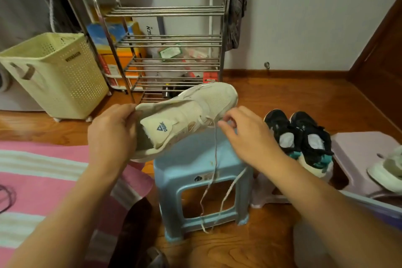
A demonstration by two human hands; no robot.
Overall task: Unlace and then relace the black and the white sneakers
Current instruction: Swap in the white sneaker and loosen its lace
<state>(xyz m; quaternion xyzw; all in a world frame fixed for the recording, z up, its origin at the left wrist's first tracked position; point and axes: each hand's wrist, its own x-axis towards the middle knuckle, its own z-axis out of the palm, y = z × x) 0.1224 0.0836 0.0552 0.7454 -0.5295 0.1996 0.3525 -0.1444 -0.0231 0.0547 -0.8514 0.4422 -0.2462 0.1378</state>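
Left hand (113, 130) holds the white shoe (187, 113); right hand (243, 132) pinches its lace (215, 159). Pulling too hard could knot it.

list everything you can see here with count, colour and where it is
white sneaker: 1, cream, held up over the blue stool
lace: 1, white, ends hanging loose from the held sneaker
black sneakers: 2, black with teal heels, on the floor right of the stool
second white sneaker: 1, on the lilac stool, far right
blue stool: 1, centre
lilac stool: 1, right
basket: 1, pale yellow, left
rack: 1, metal, by the wall
rug: 1, pink striped, bottom left
left hand: grips the sneaker's heel
right hand: pinches the lace near the eyelets
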